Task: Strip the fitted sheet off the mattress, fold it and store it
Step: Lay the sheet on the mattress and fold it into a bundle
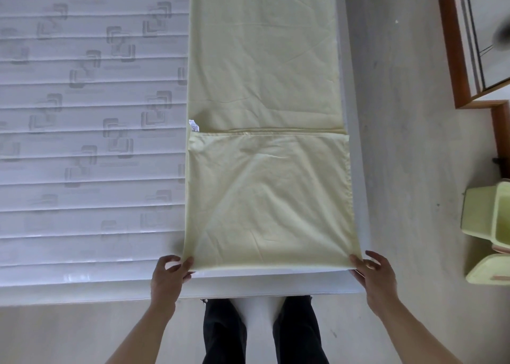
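The pale yellow fitted sheet [265, 87] lies as a long narrow strip along the right side of the bare white quilted mattress [82, 115]. Its near end is folded back over itself, making a doubled square panel [267, 198] with a white label at its far left corner. My left hand [171, 275] pinches the near left corner of that panel at the fold. My right hand [371, 275] pinches the near right corner. Both corners sit close to the mattress's near edge.
I stand at the foot of the mattress, my dark trouser legs [262, 330] against it. Pale wood floor runs along the right. A wooden-framed cabinet [463, 46] stands at the far right, and light green plastic containers [488, 225] sit on the floor at the right.
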